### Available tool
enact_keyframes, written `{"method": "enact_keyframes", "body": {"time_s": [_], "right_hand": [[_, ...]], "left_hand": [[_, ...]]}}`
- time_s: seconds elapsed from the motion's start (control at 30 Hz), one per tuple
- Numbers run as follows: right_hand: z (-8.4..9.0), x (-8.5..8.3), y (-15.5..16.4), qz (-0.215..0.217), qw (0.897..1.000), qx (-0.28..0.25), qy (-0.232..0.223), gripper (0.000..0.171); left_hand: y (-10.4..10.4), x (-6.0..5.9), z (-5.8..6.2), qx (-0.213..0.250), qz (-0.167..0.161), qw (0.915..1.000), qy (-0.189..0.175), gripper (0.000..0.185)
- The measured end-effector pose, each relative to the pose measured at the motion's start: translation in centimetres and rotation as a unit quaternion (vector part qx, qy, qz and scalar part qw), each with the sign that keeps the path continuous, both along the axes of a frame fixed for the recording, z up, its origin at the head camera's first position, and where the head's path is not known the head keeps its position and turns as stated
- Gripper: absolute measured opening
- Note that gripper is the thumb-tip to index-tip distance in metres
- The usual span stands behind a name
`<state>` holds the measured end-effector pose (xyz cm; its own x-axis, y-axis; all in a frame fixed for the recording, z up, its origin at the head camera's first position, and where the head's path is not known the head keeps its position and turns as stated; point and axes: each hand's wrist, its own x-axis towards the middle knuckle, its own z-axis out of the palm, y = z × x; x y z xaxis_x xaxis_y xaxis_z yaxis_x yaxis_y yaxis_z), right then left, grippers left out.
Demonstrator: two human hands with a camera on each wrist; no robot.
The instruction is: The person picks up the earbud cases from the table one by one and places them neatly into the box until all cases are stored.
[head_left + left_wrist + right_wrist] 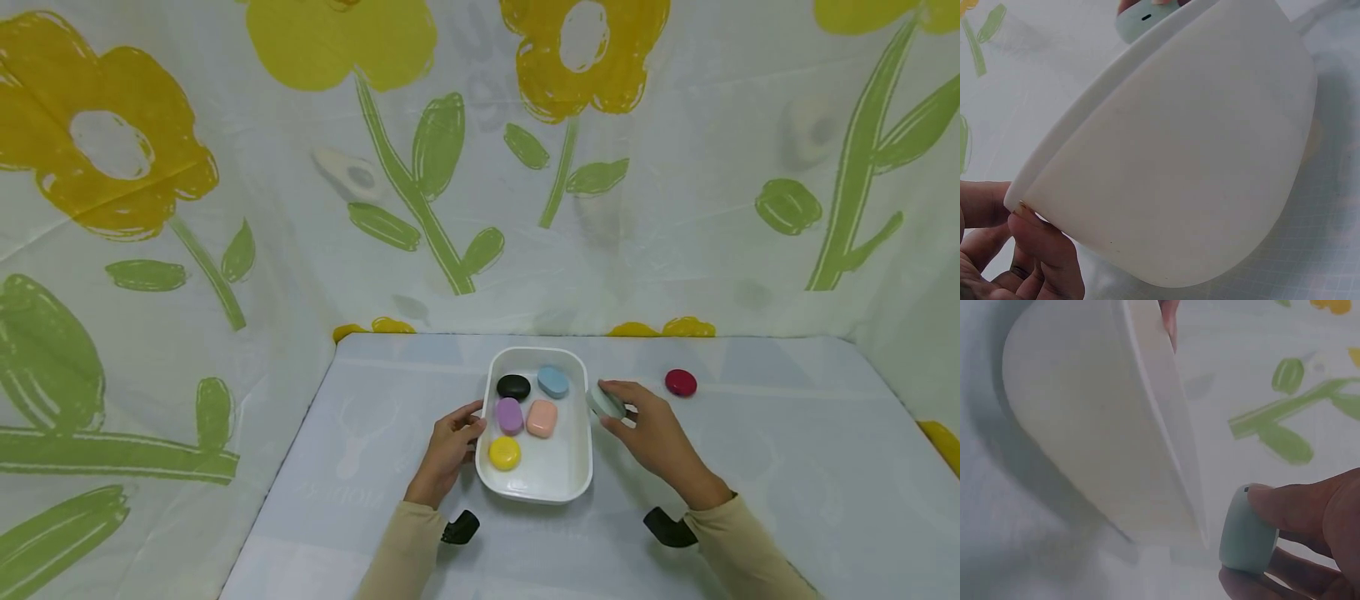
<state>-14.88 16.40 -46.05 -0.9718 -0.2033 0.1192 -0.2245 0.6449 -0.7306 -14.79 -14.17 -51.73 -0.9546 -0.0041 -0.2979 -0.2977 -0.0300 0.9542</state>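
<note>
A white rectangular tray (575, 483) sits mid-table and holds a black case (513, 387), a blue case (552, 382), a purple case (509, 415), a pink case (542, 418) and a yellow case (504, 452). My left hand (452, 442) grips the tray's left rim (1022, 199) with thumb and fingers. My right hand (651, 425) pinches a pale green case (606, 402) just outside the tray's right rim (1172, 456); in the right wrist view the pale green case (1244, 537) sits between thumb and fingers. A dark red case (681, 382) lies on the table further right.
The table (787, 467) is covered with a pale cloth. Flower-printed fabric walls (225, 208) close it in at the back and both sides. Black wrist mounts (459, 527) show at both sleeves.
</note>
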Motion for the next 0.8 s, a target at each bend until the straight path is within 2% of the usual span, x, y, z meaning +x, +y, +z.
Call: {"method": "enact_keyframes", "body": {"time_s": [0.47, 0.8], "right_hand": [[0.4, -0.3, -4.0, 0.084, 0.996, 0.023, -0.036, 0.054], [-0.6, -0.1, -5.7, 0.126, 0.989, 0.053, -0.050, 0.052]], "left_hand": [[0.1, 0.1, 0.3, 0.009, -0.003, 1.0000, -0.001, 0.046], [0.1, 0.0, 0.2, 0.008, -0.004, 1.0000, 0.000, 0.045]]}}
